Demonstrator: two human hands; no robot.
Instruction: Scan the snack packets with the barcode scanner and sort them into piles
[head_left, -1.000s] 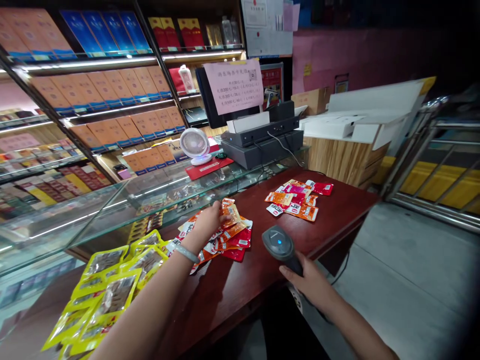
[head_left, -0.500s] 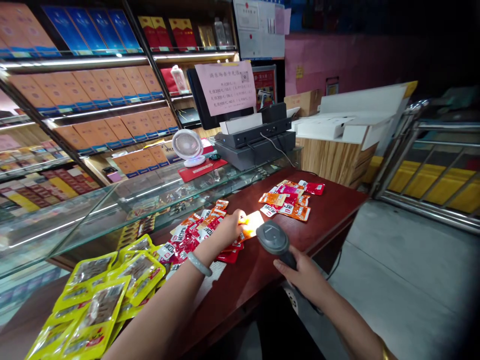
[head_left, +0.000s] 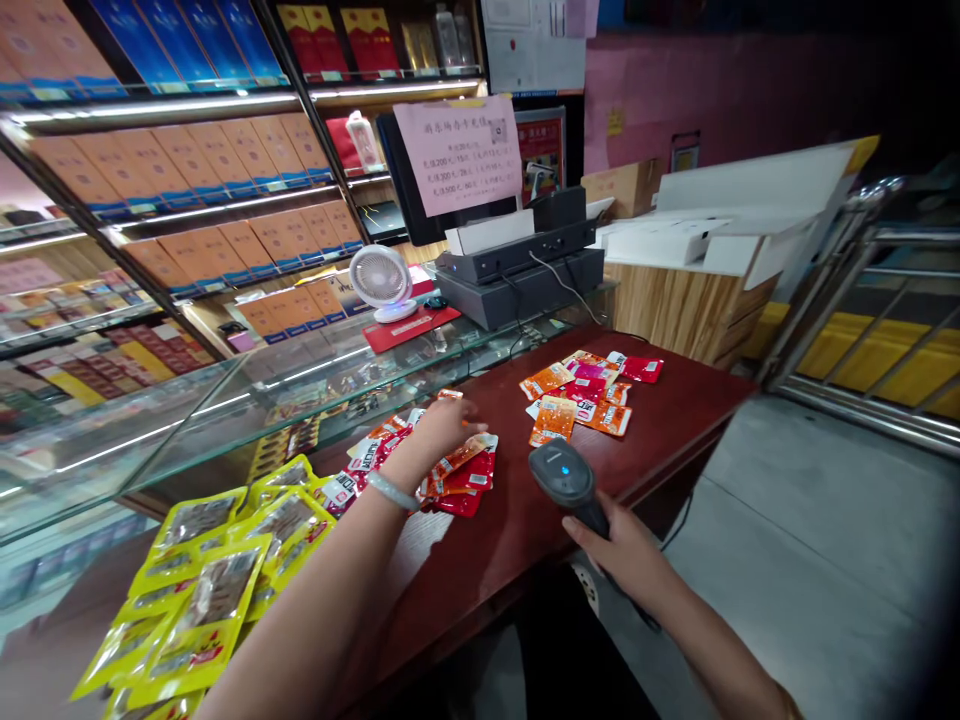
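Observation:
My right hand [head_left: 626, 550] is wrapped round the handle of a dark grey barcode scanner [head_left: 562, 473], which has a small blue light on its head. My left hand [head_left: 446, 430], a pale bangle on its wrist, hovers over a pile of red and orange snack packets [head_left: 465, 475]. Its fingers are partly spread, with no packet visible in them. Beyond the scanner lies a second group of orange, red and pink snack packets [head_left: 589, 390], with one orange packet [head_left: 553, 420] at its near left side. Yellow snack packets [head_left: 217, 590] are heaped at the left.
The dark red wooden table [head_left: 510, 540] adjoins a glass display counter [head_left: 247, 400]. On the counter are a white fan [head_left: 381, 275], a monitor with a pink notice [head_left: 457, 155] and a dark cash drawer [head_left: 517, 285]. A metal railing [head_left: 832, 290] stands at the right.
My left hand has let go of an orange packet beside the far group and moved back left over the nearer pile. The scanner's bright light is off; a blue light shows on it.

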